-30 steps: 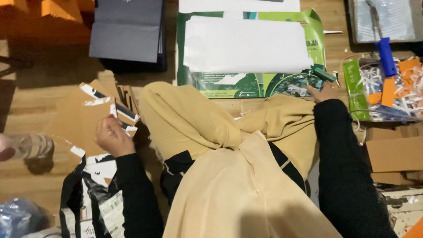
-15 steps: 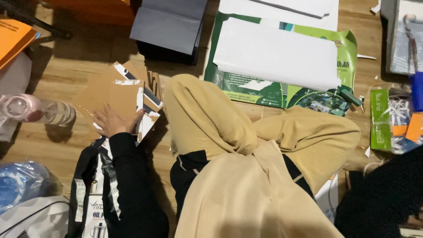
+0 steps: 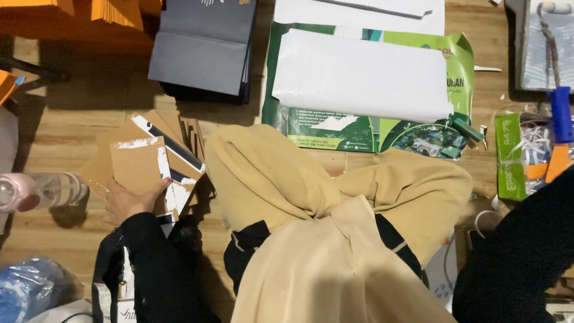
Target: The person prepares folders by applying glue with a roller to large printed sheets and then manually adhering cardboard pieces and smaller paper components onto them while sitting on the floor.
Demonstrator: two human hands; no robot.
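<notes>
My left hand (image 3: 128, 202), in a black sleeve, grips the lower edge of a brown cardboard piece (image 3: 134, 164) with torn white tape on it. The piece is raised over a loose pile of similar cardboard pieces (image 3: 182, 157) on the wooden floor. My legs, covered in beige cloth (image 3: 311, 197), are folded in the middle of the view. Only the black sleeve of my right arm (image 3: 520, 251) shows at the lower right; the hand itself is out of sight.
A white sheet (image 3: 365, 75) lies on a green printed poster (image 3: 359, 134) ahead. Dark grey paper bags (image 3: 203, 48) sit beyond the pile, orange papers (image 3: 113, 9) at the top left. A clear bottle (image 3: 45, 190) lies left. A blue-handled tool (image 3: 561, 113) and green packet (image 3: 509, 157) are right.
My right hand has drawn back from the green poster's corner and left the view. My left hand, which rested on the cardboard pile, now holds one piece up.
</notes>
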